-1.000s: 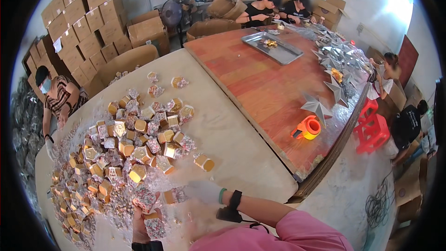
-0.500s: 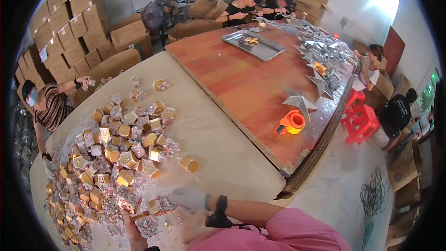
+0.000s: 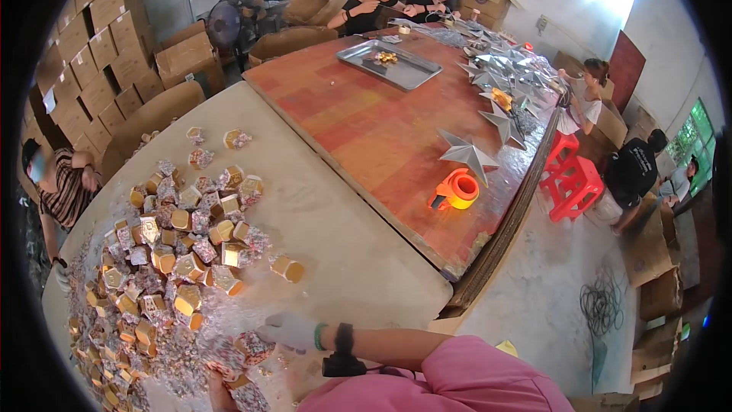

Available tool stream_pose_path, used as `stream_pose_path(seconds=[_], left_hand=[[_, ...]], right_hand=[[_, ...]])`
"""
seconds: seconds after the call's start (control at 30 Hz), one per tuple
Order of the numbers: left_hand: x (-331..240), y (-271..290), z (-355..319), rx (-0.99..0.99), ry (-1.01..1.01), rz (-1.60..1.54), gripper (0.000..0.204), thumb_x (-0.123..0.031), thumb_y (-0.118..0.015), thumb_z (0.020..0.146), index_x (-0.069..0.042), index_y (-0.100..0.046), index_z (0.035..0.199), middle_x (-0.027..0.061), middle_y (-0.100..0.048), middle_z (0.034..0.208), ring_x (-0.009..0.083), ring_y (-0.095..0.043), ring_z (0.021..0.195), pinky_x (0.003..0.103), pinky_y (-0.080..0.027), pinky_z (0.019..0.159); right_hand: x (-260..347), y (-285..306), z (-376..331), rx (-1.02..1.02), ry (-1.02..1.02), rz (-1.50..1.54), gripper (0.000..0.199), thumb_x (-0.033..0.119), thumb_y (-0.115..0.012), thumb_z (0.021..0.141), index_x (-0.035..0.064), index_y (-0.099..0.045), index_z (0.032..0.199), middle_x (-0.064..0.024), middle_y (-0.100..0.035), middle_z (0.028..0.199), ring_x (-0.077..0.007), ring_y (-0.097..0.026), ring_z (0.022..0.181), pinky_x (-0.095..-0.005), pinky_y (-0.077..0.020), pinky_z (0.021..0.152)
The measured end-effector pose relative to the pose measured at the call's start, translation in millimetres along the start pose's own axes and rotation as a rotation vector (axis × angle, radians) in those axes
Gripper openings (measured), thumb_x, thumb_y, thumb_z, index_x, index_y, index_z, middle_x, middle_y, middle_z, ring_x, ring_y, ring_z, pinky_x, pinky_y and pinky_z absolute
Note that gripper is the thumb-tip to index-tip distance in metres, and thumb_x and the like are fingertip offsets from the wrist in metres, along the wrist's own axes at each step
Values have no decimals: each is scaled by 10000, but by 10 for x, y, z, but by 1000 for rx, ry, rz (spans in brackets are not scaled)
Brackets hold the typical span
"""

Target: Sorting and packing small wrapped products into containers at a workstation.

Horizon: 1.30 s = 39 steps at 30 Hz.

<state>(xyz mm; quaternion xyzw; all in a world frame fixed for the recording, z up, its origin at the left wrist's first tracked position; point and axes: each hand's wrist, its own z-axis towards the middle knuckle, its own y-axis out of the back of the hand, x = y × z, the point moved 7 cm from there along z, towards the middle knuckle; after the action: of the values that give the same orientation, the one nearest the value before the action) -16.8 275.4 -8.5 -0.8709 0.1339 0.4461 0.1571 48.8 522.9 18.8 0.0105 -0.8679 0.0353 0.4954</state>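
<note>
My right hand (image 3: 290, 331), in a pale glove, grips a small faceted block (image 3: 254, 346) coated in silver and pink glitter flakes. To its lower left, my bare left hand (image 3: 219, 391) closes on another glittered block (image 3: 245, 395); its lower part is cut off by the picture's edge. Loose flakes (image 3: 179, 352) lie on the beige tabletop around both hands. A heap of similar gold-sided blocks (image 3: 187, 299) spreads to the left, many crusted with flakes. One gold block (image 3: 287, 268) lies apart, beyond my right hand.
An orange tape dispenser (image 3: 456, 189) and silver stars (image 3: 467, 154) lie on the adjoining reddish table (image 3: 320, 118), with a metal tray (image 3: 418, 78) farther back. A striped-top co-worker (image 3: 65, 187) stands left; others work farther off. Red stools (image 3: 573, 189) stand right.
The view has shifted, moving the scene left. The block in my right hand has turned, showing glitter instead of its gold face. The striped-top co-worker's outstretched arm has drawn back to the body.
</note>
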Motion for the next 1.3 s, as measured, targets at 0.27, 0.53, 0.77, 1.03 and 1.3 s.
stream_pose_path(seconds=[0.27,0.53,0.77,1.03,1.3], left_hand=[[108,55,111,2,-29,-34,683,-605,-454,876,-122,-403,1357,118,-584,1183,275,-599,995,401,-504,835],[179,67,484,73,-154,-272,694,-611,-393,907,-90,-376,1364,140,-566,1221,283,-610,1019,425,-533,837],[-231,-569,224,246,66,-647,744,-703,-303,878,-74,-571,1173,76,-660,897,223,-650,719,362,-554,607],[196,-7,282,-29,-36,-590,729,-677,-394,870,-31,-585,1146,105,-666,922,230,-665,808,370,-564,698],[222,978,-128,-2,-290,-1225,745,-662,-433,860,-35,-485,1260,179,-596,1168,296,-621,1008,455,-533,847]], right_hand=[[98,-109,-103,177,-54,-15,476,538,-508,868,75,-562,770,-7,-423,558,-122,-387,395,-274,-357,381],[-150,-289,40,171,-188,556,399,503,-574,872,115,-536,784,3,-417,545,-92,-342,377,-255,-276,331],[-377,-428,205,95,-203,954,283,368,-434,973,144,-548,842,66,-354,491,-54,-308,404,-201,-247,373],[-68,-352,276,193,-69,1028,314,352,-478,952,178,-438,694,66,-272,482,-96,-261,391,-268,-286,436],[-685,-604,279,-32,-313,715,258,387,-545,903,174,-499,765,60,-344,510,-94,-287,400,-277,-332,464]])
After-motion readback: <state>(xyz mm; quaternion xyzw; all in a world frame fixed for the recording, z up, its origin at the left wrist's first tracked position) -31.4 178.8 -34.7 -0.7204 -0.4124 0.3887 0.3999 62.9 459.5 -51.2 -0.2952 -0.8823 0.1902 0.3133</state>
